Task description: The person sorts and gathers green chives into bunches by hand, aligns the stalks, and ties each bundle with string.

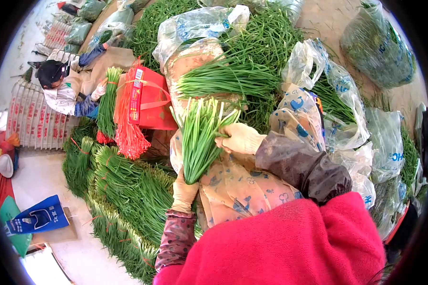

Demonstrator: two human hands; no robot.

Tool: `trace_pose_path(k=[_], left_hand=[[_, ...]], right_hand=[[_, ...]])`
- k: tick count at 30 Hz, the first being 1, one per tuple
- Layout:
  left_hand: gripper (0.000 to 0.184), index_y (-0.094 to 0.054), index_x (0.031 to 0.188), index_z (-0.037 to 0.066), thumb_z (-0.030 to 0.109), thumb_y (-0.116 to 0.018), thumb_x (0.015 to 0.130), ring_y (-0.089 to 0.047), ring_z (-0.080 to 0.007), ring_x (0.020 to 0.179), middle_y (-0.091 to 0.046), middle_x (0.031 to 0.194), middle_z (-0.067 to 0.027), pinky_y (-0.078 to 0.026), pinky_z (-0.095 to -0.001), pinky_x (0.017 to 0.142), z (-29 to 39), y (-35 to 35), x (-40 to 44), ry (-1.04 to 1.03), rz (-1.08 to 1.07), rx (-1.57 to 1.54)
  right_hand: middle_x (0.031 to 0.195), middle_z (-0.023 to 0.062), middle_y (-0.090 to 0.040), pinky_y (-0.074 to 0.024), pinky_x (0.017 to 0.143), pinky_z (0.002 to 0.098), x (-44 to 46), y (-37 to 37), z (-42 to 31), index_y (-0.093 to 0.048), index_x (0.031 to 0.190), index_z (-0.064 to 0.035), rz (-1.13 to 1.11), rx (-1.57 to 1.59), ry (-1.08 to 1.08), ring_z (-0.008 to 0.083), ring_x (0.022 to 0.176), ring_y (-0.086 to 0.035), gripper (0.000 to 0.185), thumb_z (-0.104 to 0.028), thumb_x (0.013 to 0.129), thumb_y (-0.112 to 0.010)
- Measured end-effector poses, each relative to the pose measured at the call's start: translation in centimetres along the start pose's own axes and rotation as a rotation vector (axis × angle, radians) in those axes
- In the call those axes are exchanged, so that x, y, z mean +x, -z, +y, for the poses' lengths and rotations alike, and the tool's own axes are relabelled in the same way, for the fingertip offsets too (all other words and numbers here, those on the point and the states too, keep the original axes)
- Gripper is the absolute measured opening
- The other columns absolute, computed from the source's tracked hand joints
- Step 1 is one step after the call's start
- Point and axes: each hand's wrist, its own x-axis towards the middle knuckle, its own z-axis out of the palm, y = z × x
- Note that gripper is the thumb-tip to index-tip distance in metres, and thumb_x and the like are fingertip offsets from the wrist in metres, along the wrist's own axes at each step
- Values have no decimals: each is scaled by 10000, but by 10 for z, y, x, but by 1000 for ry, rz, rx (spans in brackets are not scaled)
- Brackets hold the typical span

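Note:
A bunch of green chives (199,142) with pale cut ends stands in front of me, its stalks fanned out at the top. My left hand (183,194), in a pale glove, is wrapped round its lower left side. At the right edge of the bunch, my gloved right hand (241,138) pinches some stalks between thumb and fingers. Just beyond lies a pile of loose chives (228,80) on a worn board (188,64). A patterned plastic apron (242,190) covers my lap.
To the left are a red box (154,97), red ties (131,135) and stacked tied chive bundles (128,190). A co-worker (71,90) holds another bunch (110,102) there. Plastic bags of chives (378,47) stand on the right, and a loose heap (266,35) lies ahead.

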Motion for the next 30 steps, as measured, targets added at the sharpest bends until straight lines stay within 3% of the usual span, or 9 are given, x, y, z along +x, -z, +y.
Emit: trace_pose_path(k=[4,6,8,9,12,13,21,25,30], left_hand=[[750,-422,1373,29,157,-714,694,-671,-341,899,-667,976,-241,-525,-362,792,17,1,-8,-4,44,161],[636,-491,1288,5,72,-755,713,-659,-222,966,-677,1069,-154,-498,-308,861,29,1,-11,91,37,198],[664,-482,1299,9,98,-779,711,-661,-231,965,-676,1063,-161,-499,-311,857,32,1,-11,100,43,254],[673,-477,1306,10,101,-780,711,-661,-235,963,-676,1061,-162,-500,-312,854,31,1,-10,83,42,270],[677,-469,1316,13,104,-772,718,-663,-242,959,-675,1059,-165,-502,-311,848,26,-1,-7,45,31,254],[672,-466,1320,16,104,-764,724,-664,-246,957,-675,1059,-167,-502,-310,844,25,-1,-5,35,28,221],[657,-459,1336,36,71,-703,728,-672,-264,939,-676,1050,-171,-511,-318,812,37,1,-5,26,-23,279],[774,-401,1414,142,109,-678,692,-655,-383,845,-669,931,-226,-523,-391,749,38,0,-6,-29,6,307],[681,-465,1339,53,84,-716,707,-671,-303,927,-672,1027,-196,-517,-333,817,47,4,-8,41,-22,322]], right_hand=[[747,54,-649,-457,542,241,-9,23,19,-631,954,-16,156,367,-13,95,600,-568,221,-171,892,-487],[736,49,-642,-417,495,209,-15,42,26,-631,972,-14,393,886,92,83,577,-546,211,-177,913,-510],[746,37,-634,-402,477,194,-17,46,10,-628,995,-8,568,864,146,80,567,-540,217,-196,933,-539],[810,37,-646,-423,500,187,-20,42,-3,-606,1093,-6,576,708,135,49,614,-561,249,-199,940,-567],[969,151,-680,-520,726,373,-16,36,-17,-518,1258,-59,694,-281,130,275,854,-673,560,-430,855,-637],[974,190,-667,-490,806,439,-7,34,-16,-514,1257,-78,655,-258,127,375,917,-637,650,-527,805,-641],[796,133,-682,-529,665,434,15,28,-13,-649,948,-65,365,-813,42,337,749,-670,222,-251,835,-610],[902,201,-667,-501,827,429,25,40,9,-650,1019,-74,666,-252,-10,386,924,-623,305,-329,871,-569],[729,33,-653,-435,508,260,16,91,39,-668,936,-86,909,762,77,106,570,-570,158,-215,897,-586]])
